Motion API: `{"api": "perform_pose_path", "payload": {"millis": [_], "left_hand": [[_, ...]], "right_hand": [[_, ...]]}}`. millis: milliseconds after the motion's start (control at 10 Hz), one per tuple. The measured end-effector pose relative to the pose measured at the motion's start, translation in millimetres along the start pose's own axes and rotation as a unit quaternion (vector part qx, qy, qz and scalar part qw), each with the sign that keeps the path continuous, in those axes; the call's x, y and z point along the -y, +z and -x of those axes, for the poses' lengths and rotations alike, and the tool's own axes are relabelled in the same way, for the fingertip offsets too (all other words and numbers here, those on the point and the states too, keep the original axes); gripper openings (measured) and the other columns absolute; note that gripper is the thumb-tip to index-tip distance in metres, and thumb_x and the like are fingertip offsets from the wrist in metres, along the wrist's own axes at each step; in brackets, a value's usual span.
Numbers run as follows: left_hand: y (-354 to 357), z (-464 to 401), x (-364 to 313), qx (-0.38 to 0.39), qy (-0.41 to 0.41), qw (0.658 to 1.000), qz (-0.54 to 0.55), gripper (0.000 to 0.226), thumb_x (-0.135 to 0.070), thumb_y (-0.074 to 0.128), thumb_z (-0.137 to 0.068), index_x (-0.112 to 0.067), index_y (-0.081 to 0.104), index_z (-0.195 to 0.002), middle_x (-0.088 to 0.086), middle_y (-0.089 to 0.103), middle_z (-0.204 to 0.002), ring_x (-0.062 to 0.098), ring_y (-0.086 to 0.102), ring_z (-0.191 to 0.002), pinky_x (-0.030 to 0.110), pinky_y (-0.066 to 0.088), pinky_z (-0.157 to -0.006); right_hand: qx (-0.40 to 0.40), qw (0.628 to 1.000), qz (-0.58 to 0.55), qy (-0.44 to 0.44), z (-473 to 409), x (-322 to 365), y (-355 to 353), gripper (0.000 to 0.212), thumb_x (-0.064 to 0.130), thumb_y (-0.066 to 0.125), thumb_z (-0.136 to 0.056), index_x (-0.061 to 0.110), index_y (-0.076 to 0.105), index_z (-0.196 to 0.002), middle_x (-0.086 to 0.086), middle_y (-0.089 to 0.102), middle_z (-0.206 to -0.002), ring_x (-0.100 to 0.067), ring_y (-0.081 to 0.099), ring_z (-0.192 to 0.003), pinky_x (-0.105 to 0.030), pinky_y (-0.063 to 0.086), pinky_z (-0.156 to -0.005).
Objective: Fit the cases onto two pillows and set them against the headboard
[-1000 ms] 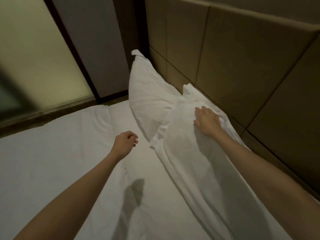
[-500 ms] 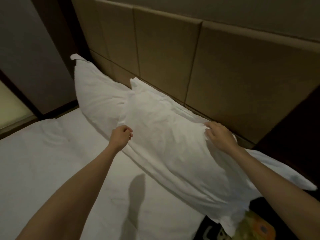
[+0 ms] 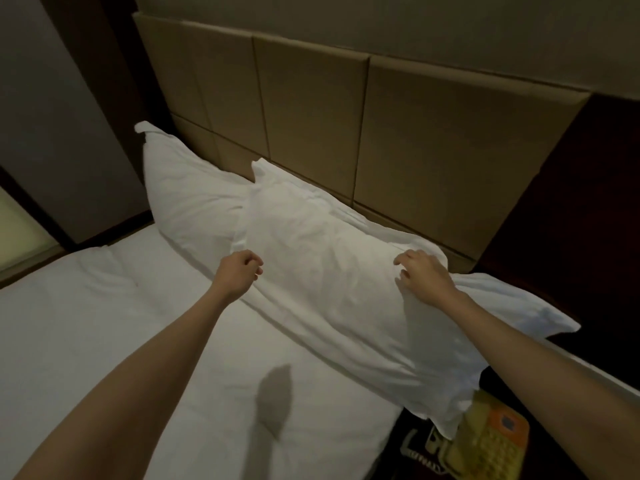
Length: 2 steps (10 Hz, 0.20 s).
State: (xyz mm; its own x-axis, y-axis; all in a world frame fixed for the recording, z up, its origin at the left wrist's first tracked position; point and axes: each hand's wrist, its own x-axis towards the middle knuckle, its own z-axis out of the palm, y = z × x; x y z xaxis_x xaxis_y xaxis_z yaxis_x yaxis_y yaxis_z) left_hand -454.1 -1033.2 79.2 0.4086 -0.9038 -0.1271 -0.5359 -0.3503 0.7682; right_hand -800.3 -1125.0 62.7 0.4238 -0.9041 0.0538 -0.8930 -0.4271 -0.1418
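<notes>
Wrinkled white near pillow (image 3: 329, 271) against padded panelled headboard (image 3: 415, 133); right hand (image 3: 424, 277) flat atop.

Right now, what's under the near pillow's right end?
The near pillow overhangs the bed edge there. Its right corner covers part of a yellow phone on a dark surface below. The rest of that surface under the pillow is hidden. The right hand rests on top.

Dim room, tan panelled headboard (image 3: 311, 109) against plain wall (image 3: 381, 26); white-sheeted bed (image 3: 86, 323); dark wood side panel (image 3: 571, 202); yellow telephone (image 3: 491, 448) at bedside
</notes>
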Motion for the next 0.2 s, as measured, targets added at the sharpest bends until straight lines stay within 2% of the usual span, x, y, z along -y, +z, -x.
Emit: {"api": "perform_pose_path", "payload": {"millis": [200], "left_hand": [[-77,70,33,-0.046,0.024,0.999,0.011,0.028,-0.004,0.042,-0.091,0.000,0.068,-0.100,0.012,0.069,-0.086,0.020,0.063,-0.071,0.019,0.044,-0.059]], "right_hand": [[-0.032,0.986,-0.162,-0.030,29,97,-11,0.025,0.014,0.046,-0.092,0.014,0.066,-0.107,-0.007,0.070,-0.107,-0.024,0.062,-0.094,-0.039,0.052,-0.081]]}}
